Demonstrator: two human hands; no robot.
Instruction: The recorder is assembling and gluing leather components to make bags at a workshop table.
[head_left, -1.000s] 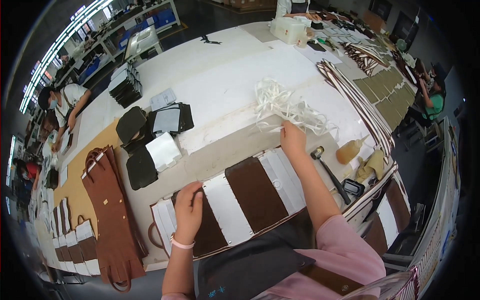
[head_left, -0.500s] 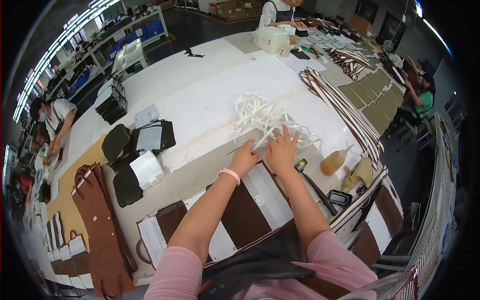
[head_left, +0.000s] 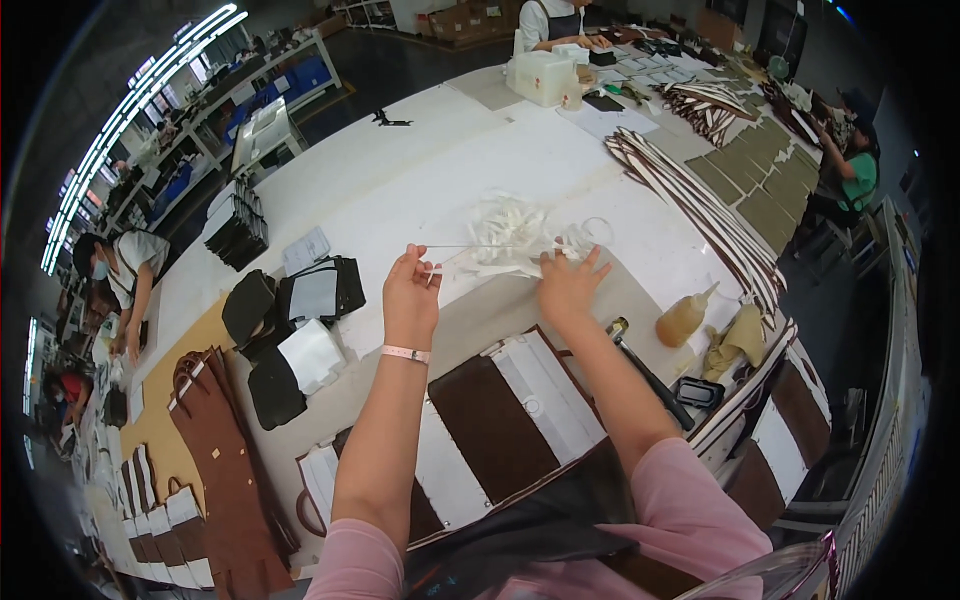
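A tangled heap of narrow white strips (head_left: 508, 228) lies on the white tabletop ahead of me. My left hand (head_left: 411, 290) is raised to the left of the heap, its fingers pinched on the end of one white strip. That strip runs taut and nearly level from my fingertips back into the tangle. My right hand (head_left: 570, 287) rests on the heap's near right part with its fingers spread. Between my forearms and my body lies a flat panel piece with dark brown (head_left: 492, 430) and white bands.
Right of my right forearm lie a hammer (head_left: 650, 375), an amber squeeze bottle (head_left: 682, 320), a tan cloth (head_left: 735, 345) and a small dark box (head_left: 698, 392). Dark cut pieces (head_left: 275, 395) and brown leather pieces (head_left: 225, 450) lie left. Long brown-and-white strips (head_left: 690, 205) spread at right. Other people work around the table.
My left hand has drawn away to the left and up from the heap, stretching a strip out of it. My right hand has stayed at the heap, fingers still spread. The view has shifted slightly.
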